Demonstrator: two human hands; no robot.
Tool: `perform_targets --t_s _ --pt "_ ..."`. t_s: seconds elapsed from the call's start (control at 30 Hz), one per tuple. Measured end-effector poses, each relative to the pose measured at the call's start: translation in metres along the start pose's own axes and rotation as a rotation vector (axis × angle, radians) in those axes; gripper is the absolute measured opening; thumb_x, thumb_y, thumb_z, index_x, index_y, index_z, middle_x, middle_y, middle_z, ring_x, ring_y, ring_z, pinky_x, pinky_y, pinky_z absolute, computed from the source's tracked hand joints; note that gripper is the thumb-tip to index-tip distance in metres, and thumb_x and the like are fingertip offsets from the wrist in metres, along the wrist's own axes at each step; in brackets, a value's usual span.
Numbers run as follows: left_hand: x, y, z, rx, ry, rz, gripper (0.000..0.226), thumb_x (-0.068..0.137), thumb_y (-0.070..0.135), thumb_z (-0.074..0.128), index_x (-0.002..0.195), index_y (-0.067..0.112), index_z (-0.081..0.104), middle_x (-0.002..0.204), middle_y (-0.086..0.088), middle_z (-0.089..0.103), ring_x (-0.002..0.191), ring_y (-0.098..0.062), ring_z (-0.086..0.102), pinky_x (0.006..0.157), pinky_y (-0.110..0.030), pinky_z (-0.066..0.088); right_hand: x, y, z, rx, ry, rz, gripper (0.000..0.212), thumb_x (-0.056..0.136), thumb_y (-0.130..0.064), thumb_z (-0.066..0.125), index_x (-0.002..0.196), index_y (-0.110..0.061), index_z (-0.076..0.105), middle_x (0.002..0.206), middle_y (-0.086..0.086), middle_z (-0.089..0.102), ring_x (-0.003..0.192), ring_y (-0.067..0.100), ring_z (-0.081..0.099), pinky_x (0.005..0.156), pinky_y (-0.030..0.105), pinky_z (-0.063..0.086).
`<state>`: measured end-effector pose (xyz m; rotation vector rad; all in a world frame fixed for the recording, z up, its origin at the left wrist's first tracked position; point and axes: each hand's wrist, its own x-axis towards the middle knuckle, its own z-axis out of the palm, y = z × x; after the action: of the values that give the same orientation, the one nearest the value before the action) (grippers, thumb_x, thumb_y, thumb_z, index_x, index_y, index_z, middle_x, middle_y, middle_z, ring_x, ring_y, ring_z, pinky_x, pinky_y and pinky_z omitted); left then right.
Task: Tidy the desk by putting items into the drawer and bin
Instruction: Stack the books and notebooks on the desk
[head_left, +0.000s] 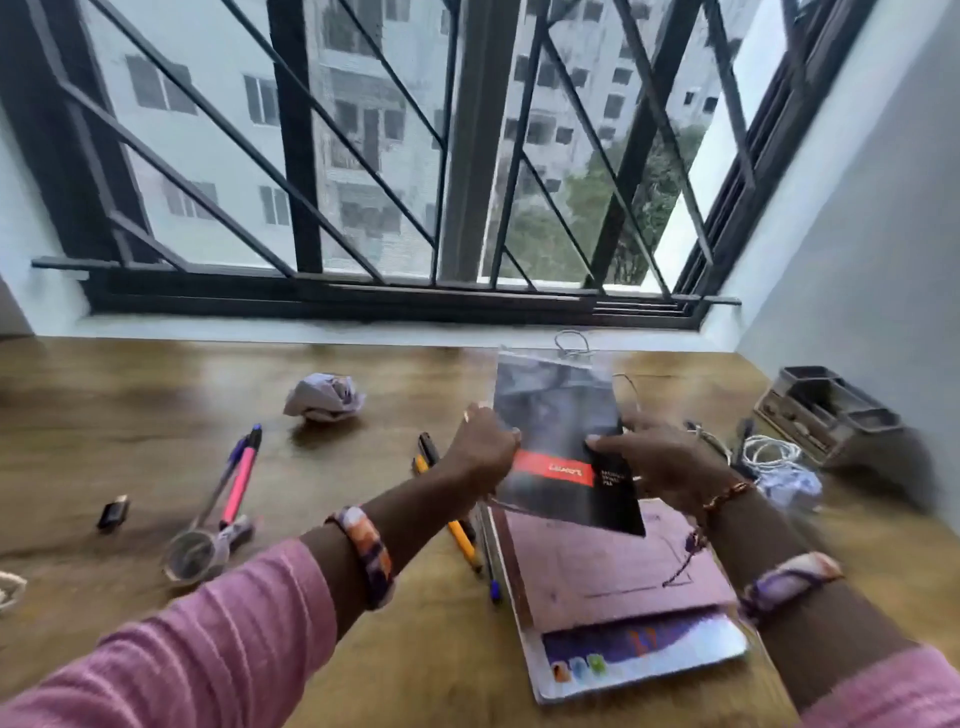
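Note:
Both hands hold a grey plastic packet (558, 410) with a red and black label, lifted above the desk (405, 649). My left hand (483, 449) grips its left edge and my right hand (662, 460) grips its right edge. Under the packet lies a stack of notebooks (613, 582), a pinkish one on top. A crumpled paper ball (324, 397) sits at the back left. Pink and blue pens (236, 475) lie at the left, and a yellow pencil (460, 538) rests beside the notebooks.
A small black adapter (113, 512) and a round clear lid (195, 556) lie at the left. A white cable (769, 452) and a second crumpled paper (792, 486) sit at the right, near a grey desk organiser (826, 410) against the wall. A barred window (389, 156) is behind.

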<state>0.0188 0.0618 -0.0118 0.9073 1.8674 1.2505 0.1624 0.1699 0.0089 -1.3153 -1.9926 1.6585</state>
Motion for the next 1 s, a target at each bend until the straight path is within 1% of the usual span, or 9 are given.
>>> perform_targets --t_s 0.13,0.27,0.33,0.4,0.57,0.67,0.77,0.87,1.0 --pt "-0.007 -0.007 0.03 0.162 0.043 -0.051 0.052 0.068 0.026 0.049 0.114 0.0 0.054 0.113 -0.021 0.062 0.105 -0.034 0.059 0.09 -0.042 0.05 0.022 0.031 -0.024 -0.069 0.019 -0.012 0.021 0.084 -0.001 0.061 0.104 0.004 0.06 0.08 0.013 0.059 0.059 0.014 0.054 0.053 0.021 0.04" --pt "-0.008 -0.015 0.046 0.353 0.218 -0.082 0.041 0.085 0.009 0.05 0.126 0.011 0.049 0.118 -0.017 0.06 0.11 -0.033 0.055 0.095 -0.037 0.043 0.036 0.04 -0.026 -0.243 -0.08 -0.118 0.013 0.08 -0.003 0.068 0.089 0.004 0.062 0.079 0.018 0.058 0.071 0.024 0.053 0.055 0.027 0.043" --pt "-0.01 -0.019 0.051 0.438 0.282 -0.123 0.028 0.085 0.007 0.05 0.111 0.008 0.057 0.11 -0.019 0.063 0.108 -0.032 0.056 0.087 -0.033 0.04 0.043 0.041 -0.024 -0.428 -0.099 -0.199 0.017 0.074 -0.01 0.075 0.071 -0.004 0.059 0.076 0.019 0.06 0.071 0.024 0.053 0.057 0.031 0.043" --pt "-0.017 -0.02 0.054 0.448 0.32 -0.161 0.018 0.081 0.008 0.053 0.096 0.003 0.062 0.101 -0.02 0.066 0.099 -0.033 0.059 0.076 -0.034 0.045 0.045 0.041 -0.024 -0.618 -0.12 -0.277 0.024 0.071 -0.018 0.078 0.07 -0.008 0.057 0.078 0.013 0.061 0.076 0.021 0.052 0.06 0.025 0.042" --pt "-0.026 -0.018 0.06 0.522 0.357 -0.224 0.017 0.072 0.023 0.056 0.061 0.011 0.051 0.087 -0.018 0.064 0.088 -0.033 0.061 0.063 -0.03 0.039 0.028 0.045 -0.03 -0.756 -0.137 -0.443 0.06 0.07 -0.018 0.08 0.115 0.013 0.056 0.12 0.026 0.058 0.109 0.035 0.055 0.09 0.041 0.042" --pt "-0.03 -0.016 0.067 0.6 0.354 -0.239 0.029 0.069 0.029 0.054 0.08 0.004 0.063 0.094 -0.019 0.066 0.089 -0.034 0.061 0.066 -0.032 0.044 0.025 0.052 -0.036 -0.761 -0.182 -0.464 0.067 0.069 -0.018 0.08 0.123 0.01 0.052 0.127 0.023 0.054 0.114 0.032 0.053 0.098 0.038 0.041" --pt "-0.036 -0.012 0.081 0.754 0.332 -0.215 0.037 0.079 0.026 0.059 0.108 0.003 0.058 0.117 -0.022 0.055 0.11 -0.035 0.052 0.086 -0.033 0.044 0.017 0.059 -0.04 -0.823 -0.184 -0.507 0.066 0.074 -0.022 0.077 0.131 -0.004 0.05 0.134 0.014 0.049 0.125 0.024 0.045 0.099 0.023 0.032" --pt "-0.05 -0.006 0.099 0.82 0.321 -0.078 0.049 0.085 0.029 0.058 0.128 0.008 0.046 0.133 -0.019 0.041 0.125 -0.031 0.039 0.102 -0.032 0.033 -0.002 0.063 -0.042 -0.801 -0.14 -0.566 0.045 0.078 -0.023 0.072 0.119 -0.009 0.06 0.122 0.01 0.058 0.113 0.021 0.052 0.092 0.026 0.038" --pt "-0.08 -0.003 0.118 0.772 0.232 0.152 0.046 0.086 0.021 0.057 0.13 0.015 0.047 0.13 -0.006 0.047 0.119 -0.023 0.048 0.099 -0.033 0.04 -0.047 0.074 -0.042 -0.782 -0.234 -0.614 0.014 0.078 -0.023 0.07 0.087 -0.013 0.07 0.091 0.005 0.071 0.085 0.02 0.064 0.079 0.035 0.051"
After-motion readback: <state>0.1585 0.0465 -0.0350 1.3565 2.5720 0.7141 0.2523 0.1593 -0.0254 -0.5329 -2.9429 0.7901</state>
